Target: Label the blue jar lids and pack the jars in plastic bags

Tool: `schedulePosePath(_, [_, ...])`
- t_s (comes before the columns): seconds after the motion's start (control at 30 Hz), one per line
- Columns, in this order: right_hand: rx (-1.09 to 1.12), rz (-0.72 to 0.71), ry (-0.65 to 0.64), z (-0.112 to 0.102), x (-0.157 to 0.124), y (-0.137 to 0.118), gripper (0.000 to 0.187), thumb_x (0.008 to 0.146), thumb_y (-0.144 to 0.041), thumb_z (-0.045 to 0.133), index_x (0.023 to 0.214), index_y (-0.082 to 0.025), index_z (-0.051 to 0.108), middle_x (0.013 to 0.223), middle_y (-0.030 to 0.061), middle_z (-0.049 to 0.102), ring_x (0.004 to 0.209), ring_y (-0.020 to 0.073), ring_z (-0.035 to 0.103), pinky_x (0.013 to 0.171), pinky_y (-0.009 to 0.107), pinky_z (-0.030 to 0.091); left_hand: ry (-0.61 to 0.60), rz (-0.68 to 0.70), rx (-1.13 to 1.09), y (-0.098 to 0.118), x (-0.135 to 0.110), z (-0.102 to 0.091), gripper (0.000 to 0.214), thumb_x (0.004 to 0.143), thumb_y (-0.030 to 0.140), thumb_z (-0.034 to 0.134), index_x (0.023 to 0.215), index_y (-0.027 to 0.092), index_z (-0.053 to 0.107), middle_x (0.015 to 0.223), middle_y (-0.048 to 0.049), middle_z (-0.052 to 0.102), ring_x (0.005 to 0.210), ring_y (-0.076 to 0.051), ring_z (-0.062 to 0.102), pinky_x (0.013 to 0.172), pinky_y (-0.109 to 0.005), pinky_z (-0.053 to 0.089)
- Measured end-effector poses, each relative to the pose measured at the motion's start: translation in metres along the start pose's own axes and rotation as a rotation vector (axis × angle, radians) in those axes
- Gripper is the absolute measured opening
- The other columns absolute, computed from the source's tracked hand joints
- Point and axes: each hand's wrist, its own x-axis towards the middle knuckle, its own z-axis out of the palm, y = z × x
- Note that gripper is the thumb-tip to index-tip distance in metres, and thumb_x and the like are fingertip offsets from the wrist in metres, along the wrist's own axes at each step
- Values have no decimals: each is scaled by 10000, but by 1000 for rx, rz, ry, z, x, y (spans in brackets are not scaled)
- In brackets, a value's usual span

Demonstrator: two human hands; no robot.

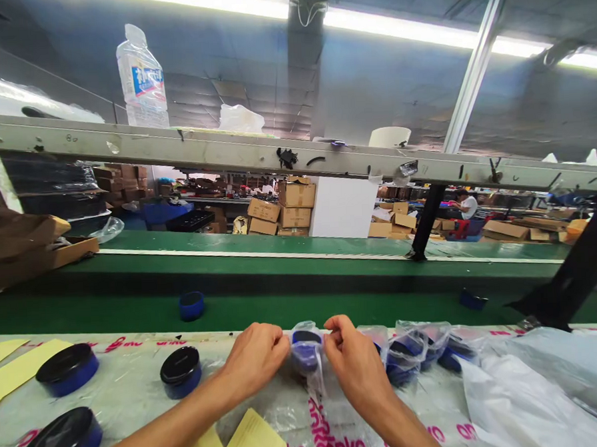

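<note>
A clear plastic bag (315, 381) with a round blue piece (306, 348) inside it is held up between my hands, above the covered worktop. My left hand (259, 353) has its fingers closed at the bag's left edge. On the other side my right hand (354, 359) pinches the right edge, thumb and forefinger together. Close by on the right lie several bagged blue pieces (403, 359). To my left sit unbagged round pieces with glossy black tops and blue sides, one near my left wrist (181, 372) and another farther out (69, 370).
Yellow paper slips (254, 440) lie on the printed plastic sheet below my hands. White plastic bags (528, 398) are heaped at right. A green conveyor belt (263, 309) runs behind, carrying a blue piece (191, 306). A shelf beam (224, 149) crosses above, bearing a bottle (141, 81).
</note>
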Motion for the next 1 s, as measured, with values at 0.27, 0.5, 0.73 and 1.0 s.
schedulePosePath(0.27, [-219,-73,-75,-9,-23,7,356,908,-124,379,1114,-211,657,1112,70,735,1060,254,673,857,347,439,111,33,46,7,-25,4,308,970,401,403,828,218,607,811,-19,676,711,-181,569,657,-299,317])
schedulePosePath(0.5, [-25,59,-177,-6,-18,1,411,879,-436,597,1180,-159,637,1094,100,716,884,242,666,763,325,449,-29,8,-315,-4,-14,20,285,824,449,625,927,184,640,786,-7,662,661,-171,583,589,-254,388])
schedulePosePath(0.73, [-156,76,-202,6,5,-6,220,859,-406,644,818,-190,641,803,19,733,749,188,662,588,244,356,60,26,-224,12,-13,14,319,906,404,494,741,186,657,686,-24,662,649,-175,579,588,-261,355])
schedulePosePath(1.0, [-598,-75,-243,-25,5,-15,274,852,-23,524,1011,-160,700,947,159,763,843,288,727,614,289,348,140,3,-47,7,-19,-1,220,879,239,493,796,211,695,671,-12,701,616,-175,609,589,-274,326])
